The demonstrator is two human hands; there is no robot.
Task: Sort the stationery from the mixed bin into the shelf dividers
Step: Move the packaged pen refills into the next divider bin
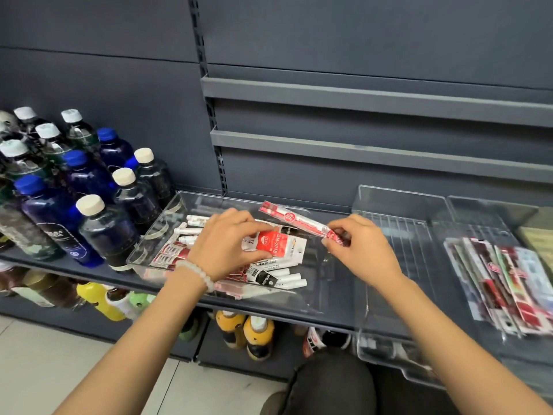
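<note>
Far to the left of both grips, a cluster of dark and blue bottles [89, 187] with white and blue caps stands upright on the shelf [98, 275], just beside the clear mixed bin [167, 223].

The left hand [227, 244], with a pale bead bracelet [199, 272] at its wrist, reaches into the bin. Its grip is closed in a pinch: fingers and thumb curl onto a red-and-white refill packet [270, 242] printed with "0.5". Under and around this grip lie the rest of the bin's stationery: white pens [191, 230] behind the hand and more white pens [288, 278] nearer the person, with red packets mixed in.

Just right of that grip, the right hand [359, 250] pinches the near end of a long red-and-white pen packet [299, 220] between curled fingertips and thumb. The packet slants up and away to the left, raised above the bin's contents.

Right of the right grip stands a clear shelf divider tray [401, 205], and further right another divider holds a stack of sorted packets [505, 283] lying flat.
</note>
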